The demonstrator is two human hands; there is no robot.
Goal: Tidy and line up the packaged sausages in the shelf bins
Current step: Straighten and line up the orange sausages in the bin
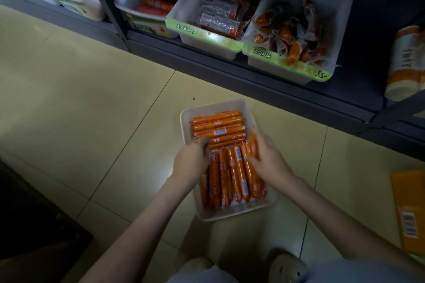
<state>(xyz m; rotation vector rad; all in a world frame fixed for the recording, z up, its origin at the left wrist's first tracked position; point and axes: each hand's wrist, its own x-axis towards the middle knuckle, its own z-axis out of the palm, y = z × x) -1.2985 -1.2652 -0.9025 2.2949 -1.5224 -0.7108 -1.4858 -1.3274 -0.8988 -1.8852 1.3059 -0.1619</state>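
I saw pale tiled floor (92, 99) filling most of the view, with a dark shelf (230, 71) across the top. White shelf bins (340, 18) sat side by side on it, holding mixed packaged sausages. A white tray (207, 108) lay on the floor just below. The orange sausages (232, 174) were in it: one row crosswise at the far end, one row lengthwise nearer me. Right hand (269, 161) wrapped thumb and fingers round the rightmost lengthwise ones. Left hand (190, 163) had fingers curled at the rows' left junction; couldn't tell if it gripped.
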